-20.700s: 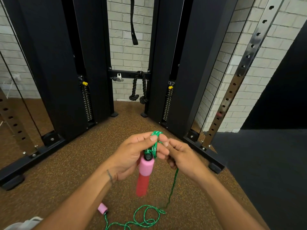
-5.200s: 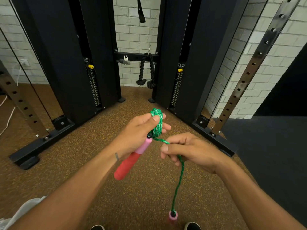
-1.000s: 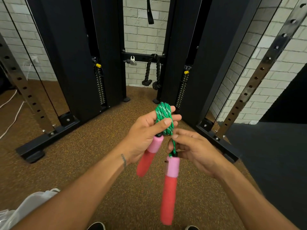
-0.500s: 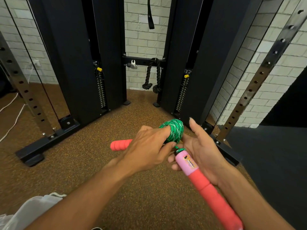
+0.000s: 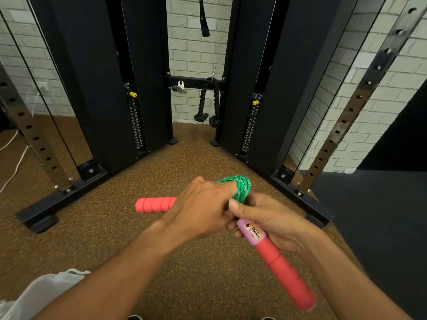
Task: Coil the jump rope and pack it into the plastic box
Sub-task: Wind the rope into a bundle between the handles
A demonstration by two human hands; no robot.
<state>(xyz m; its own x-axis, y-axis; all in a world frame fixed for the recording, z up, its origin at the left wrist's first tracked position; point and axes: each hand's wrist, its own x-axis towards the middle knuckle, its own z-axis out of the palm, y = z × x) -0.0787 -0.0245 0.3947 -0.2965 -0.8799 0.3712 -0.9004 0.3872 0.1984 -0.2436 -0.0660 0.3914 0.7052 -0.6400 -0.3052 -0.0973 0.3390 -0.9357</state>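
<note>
While both hands (image 5: 203, 211) clench coil (image 5: 241, 189); handles (image 5: 282, 266) splay left and near-right.

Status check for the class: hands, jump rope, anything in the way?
Left hand shut on green braided rope coil; right hand grips pink-and-red foam handle. Second red foam handle juts left. Plastic box not identifiable.

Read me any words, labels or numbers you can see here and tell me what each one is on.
Nothing here can be read as text.
Pink handle, held in the right hand: a small yellow printed panel, too blurred to read.
Left weight stack: fine marks down the plates, too small to read.
Right weight stack: the same, too small to read.
Green rope coil and the other handle: no text visible.
</note>
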